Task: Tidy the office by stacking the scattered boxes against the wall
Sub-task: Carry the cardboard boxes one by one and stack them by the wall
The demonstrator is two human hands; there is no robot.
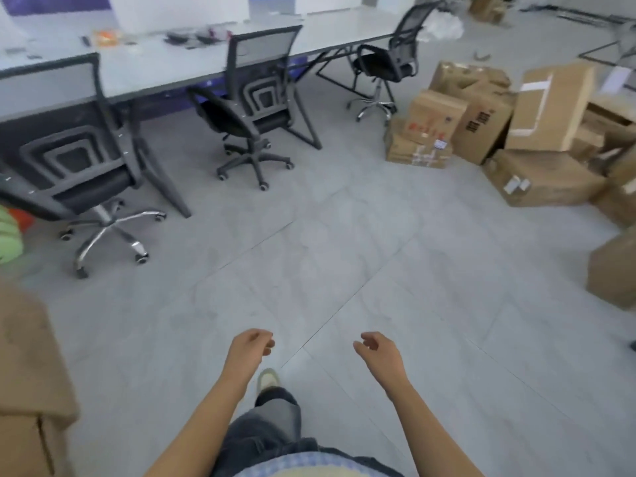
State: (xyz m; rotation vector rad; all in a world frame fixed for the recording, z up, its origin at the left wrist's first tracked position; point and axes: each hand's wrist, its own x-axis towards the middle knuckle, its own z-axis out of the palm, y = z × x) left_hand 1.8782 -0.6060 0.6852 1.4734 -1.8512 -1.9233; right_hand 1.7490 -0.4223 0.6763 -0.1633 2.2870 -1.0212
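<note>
A heap of brown cardboard boxes lies at the right: a tall box (pixel 550 108) leans upright, a flat box (pixel 540 179) lies in front of it, and smaller printed boxes (pixel 435 120) stand to the left. Another box (pixel 612 266) sits at the right edge. At the left edge, close to me, stands a large box (pixel 31 383). My left hand (pixel 251 349) and my right hand (pixel 377 352) hang low over the bare floor, fingers loosely curled, holding nothing. Both hands are far from every box.
A long white desk (pixel 172 67) runs along the back left with three black office chairs (pixel 247 108) in front of it. Grey tiled floor (pixel 327 253) stretches between me and the heap. My foot (pixel 268 378) steps forward below my hands. More boxes (pixel 485 6) sit far back.
</note>
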